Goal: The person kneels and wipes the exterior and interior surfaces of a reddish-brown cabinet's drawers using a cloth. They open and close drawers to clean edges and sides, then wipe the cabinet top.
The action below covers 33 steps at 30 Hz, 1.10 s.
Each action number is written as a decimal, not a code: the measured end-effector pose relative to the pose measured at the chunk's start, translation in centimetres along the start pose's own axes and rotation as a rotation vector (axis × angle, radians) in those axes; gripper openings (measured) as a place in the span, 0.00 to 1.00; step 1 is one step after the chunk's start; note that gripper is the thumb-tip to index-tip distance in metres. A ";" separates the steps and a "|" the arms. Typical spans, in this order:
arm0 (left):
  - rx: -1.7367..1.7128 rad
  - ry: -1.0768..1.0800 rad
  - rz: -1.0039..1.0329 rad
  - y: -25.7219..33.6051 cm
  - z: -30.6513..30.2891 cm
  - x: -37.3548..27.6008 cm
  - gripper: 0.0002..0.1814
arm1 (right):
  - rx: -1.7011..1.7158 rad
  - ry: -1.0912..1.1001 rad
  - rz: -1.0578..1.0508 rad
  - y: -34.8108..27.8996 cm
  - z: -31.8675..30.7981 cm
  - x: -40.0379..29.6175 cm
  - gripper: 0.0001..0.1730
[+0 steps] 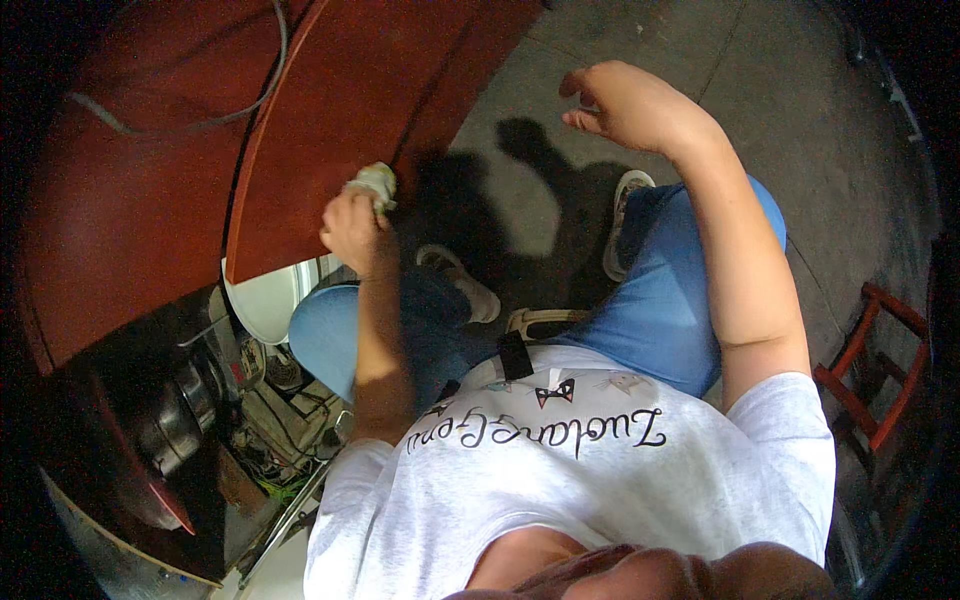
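Note:
My left hand (354,232) is closed on a small whitish and yellow-green object (376,183), which is blurred and may be a bundled cloth. It touches or hovers just over the dark red surface (337,112) at the upper left; which of the two cannot be told. My right hand (611,105) is raised over the grey floor at the upper right. Its fingers are loosely bent and apart, and no object shows in it. A grey cable (247,111) curves over the red surface near its far left part.
Below the red surface are a white round basin or lid (270,300), metal pots (180,412) and a clutter of tools and wires (289,427). A red frame (855,382) stands at the right. A pale stool edge (547,319) shows between my legs, above the grey floor (765,97).

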State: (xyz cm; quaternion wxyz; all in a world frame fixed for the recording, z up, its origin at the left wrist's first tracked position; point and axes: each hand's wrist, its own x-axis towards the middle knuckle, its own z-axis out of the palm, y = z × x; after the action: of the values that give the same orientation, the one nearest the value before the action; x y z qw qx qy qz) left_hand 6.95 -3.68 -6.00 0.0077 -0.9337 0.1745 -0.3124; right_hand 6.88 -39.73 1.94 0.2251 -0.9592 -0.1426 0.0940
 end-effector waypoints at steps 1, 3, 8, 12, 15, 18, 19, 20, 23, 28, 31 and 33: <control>-0.022 -0.054 -0.013 0.1 -0.1 -0.6 0.08 | 0.012 0.002 0.008 0.1 0.1 0.2 0.19; -0.179 -0.059 -0.069 -0.9 -1.0 -2.1 0.11 | 0.037 0.009 0.010 0.2 0.6 0.6 0.19; -0.196 0.333 -0.107 -2.0 -8.1 1.0 0.16 | 0.167 0.132 0.054 1.9 0.3 0.6 0.21; -0.180 0.397 -0.119 -4.6 -9.5 1.2 0.18 | 0.178 0.249 0.200 4.4 -1.5 -0.2 0.21; -0.131 0.275 -0.163 -4.0 -6.7 -0.4 0.17 | 0.334 0.378 0.224 8.1 0.3 -2.2 0.18; -0.173 0.129 -0.173 -1.5 -5.0 -1.7 0.14 | 0.486 0.264 0.265 9.0 1.8 -6.2 0.15; -0.189 0.122 -0.182 -2.2 -4.8 -2.5 0.13 | 0.546 0.202 0.271 7.8 1.7 -6.2 0.15; -0.266 0.102 -0.208 -2.7 -5.0 -2.9 0.14 | 0.521 0.240 0.303 6.5 1.2 -6.5 0.16; -0.422 0.221 -0.335 -1.2 -8.0 -1.5 0.17 | 0.058 0.304 0.417 7.1 0.7 -9.3 0.22; -0.604 0.318 -0.417 -3.0 -8.0 -1.2 0.18 | -0.155 0.153 0.449 -1.8 0.1 -8.3 0.22; -0.636 0.339 -0.500 -2.6 -7.5 -0.3 0.17 | -0.114 0.164 0.427 -2.8 0.4 -7.3 0.21; -0.622 0.366 -0.552 -2.6 -7.2 0.1 0.17 | -0.176 0.142 0.426 -3.7 0.9 -6.1 0.20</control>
State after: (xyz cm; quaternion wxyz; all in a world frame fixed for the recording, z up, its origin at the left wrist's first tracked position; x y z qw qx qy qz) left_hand 3.69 -0.60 0.18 -0.3878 -0.8327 0.0032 -0.3953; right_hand 0.02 -38.16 3.50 0.1252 -0.9878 0.0715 0.0590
